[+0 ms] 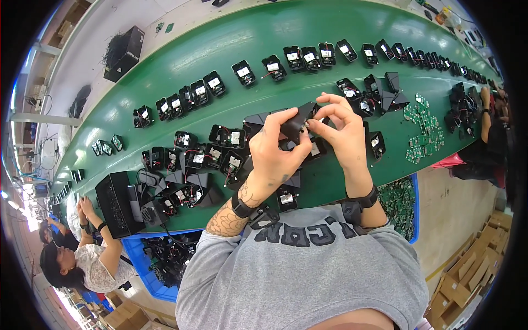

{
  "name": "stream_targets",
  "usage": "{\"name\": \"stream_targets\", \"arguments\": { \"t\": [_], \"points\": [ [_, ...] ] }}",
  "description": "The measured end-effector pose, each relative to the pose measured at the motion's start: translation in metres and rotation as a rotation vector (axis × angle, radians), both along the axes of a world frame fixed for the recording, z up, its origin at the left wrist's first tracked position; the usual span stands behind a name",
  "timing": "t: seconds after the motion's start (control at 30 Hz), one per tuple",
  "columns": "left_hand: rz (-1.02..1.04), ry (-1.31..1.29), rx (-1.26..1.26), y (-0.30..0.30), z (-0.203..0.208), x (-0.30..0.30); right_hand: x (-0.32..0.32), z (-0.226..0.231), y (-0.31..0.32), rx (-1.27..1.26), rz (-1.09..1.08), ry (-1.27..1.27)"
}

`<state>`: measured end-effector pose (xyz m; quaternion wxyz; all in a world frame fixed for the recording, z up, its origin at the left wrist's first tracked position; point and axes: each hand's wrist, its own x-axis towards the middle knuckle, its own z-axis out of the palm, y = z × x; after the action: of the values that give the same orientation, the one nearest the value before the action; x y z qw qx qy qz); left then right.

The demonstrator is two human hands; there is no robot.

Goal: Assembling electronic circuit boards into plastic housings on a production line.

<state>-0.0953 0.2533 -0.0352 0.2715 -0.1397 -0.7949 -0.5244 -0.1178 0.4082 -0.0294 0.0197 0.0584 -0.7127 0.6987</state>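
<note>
Above the green bench, my left hand is closed round a black plastic housing, held tilted between thumb and fingers. My right hand pinches at the housing's right side. A small light-coloured part shows between my fingertips, too small to name. Beneath and beside my hands lie several open black housings with white labels, circuit parts and red wires. One more open housing sits near the bench edge, below my hands. What lies directly under my palms is partly hidden.
Rows of black housings line the far side of the green bench. Loose green circuit boards lie at right. A black box stands at left. Blue bins sit below the edge. Co-workers are at both sides.
</note>
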Motion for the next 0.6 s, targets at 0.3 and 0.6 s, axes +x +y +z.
{"name": "stream_targets", "arguments": {
  "t": [0.3,0.6],
  "points": [
    [-0.112,-0.314,0.406,0.015,0.001,-0.005,0.011,0.008,0.005,0.432,-0.157,0.500],
    [-0.258,-0.540,0.627,-0.005,0.002,-0.016,0.013,0.024,0.045,0.231,0.466,0.333]
  ]
}}
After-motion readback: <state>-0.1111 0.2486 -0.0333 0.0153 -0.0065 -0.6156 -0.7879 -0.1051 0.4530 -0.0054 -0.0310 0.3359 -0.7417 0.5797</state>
